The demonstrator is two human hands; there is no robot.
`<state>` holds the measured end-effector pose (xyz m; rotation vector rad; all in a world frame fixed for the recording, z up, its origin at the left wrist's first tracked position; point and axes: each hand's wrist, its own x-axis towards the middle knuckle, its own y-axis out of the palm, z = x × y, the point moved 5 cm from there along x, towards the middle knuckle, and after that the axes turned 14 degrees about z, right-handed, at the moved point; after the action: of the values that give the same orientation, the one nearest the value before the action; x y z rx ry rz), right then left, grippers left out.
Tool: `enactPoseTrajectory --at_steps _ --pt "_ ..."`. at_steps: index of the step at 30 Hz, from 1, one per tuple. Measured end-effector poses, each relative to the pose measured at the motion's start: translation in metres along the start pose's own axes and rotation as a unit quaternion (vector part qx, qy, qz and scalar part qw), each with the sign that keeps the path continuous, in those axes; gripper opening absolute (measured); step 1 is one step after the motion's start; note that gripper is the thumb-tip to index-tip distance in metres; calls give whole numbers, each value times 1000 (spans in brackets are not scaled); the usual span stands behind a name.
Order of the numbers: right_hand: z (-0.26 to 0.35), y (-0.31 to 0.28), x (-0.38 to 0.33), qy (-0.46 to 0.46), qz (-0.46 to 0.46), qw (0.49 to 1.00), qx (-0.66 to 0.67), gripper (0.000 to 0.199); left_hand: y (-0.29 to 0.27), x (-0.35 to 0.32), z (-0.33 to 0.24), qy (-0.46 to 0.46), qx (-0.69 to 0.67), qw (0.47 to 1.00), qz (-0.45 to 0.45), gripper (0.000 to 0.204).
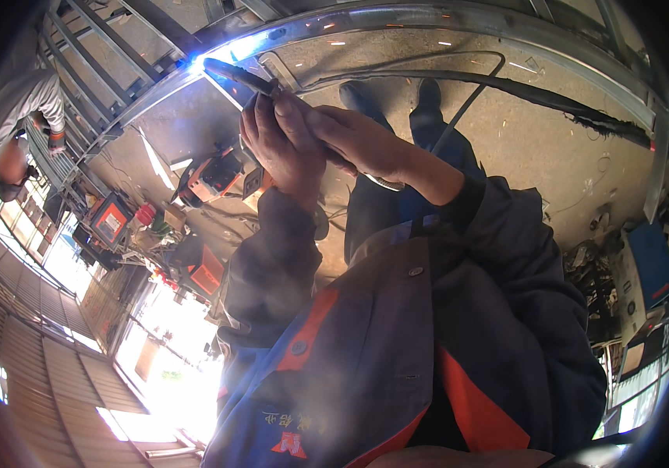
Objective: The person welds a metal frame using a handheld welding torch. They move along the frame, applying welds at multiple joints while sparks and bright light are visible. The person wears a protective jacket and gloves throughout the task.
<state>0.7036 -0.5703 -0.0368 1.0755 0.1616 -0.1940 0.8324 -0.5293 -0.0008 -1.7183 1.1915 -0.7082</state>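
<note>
Both hands are wrapped around a welding torch [235, 75], whose tip points up and to the left. My left hand [284, 152] closes on it nearer the tip. My right hand [366, 140] grips it just behind, partly overlapping the left, so much of the handle is hidden. A bright blue-white arc burns at the tip, against a long steel bar [428, 19] that curves across the top of the view. Glare hides the exact spot being welded. Orange sparks fly off to the right.
A steel frame with parallel bars [100, 69] lies at upper left; another person [26, 101] bends over it. A thick dark cable [541, 95] runs across the floor to the right. Orange-and-black machines [214, 175] stand at left, a blue-topped box [650, 261] at right.
</note>
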Motion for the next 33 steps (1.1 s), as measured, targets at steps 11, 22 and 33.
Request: enactPoseTrajectory --at_steps 11,22,33 --pt "1 0 -1 5 -9 1000 -6 52 -3 3 -7 53 43 998 3 30" --pt "-1 -1 -1 6 -21 1000 -12 49 0 4 -1 22 -10 1000 -3 40" --pt "-4 -6 2 -6 4 1000 -7 56 0 5 -3 34 17 999 -6 40"
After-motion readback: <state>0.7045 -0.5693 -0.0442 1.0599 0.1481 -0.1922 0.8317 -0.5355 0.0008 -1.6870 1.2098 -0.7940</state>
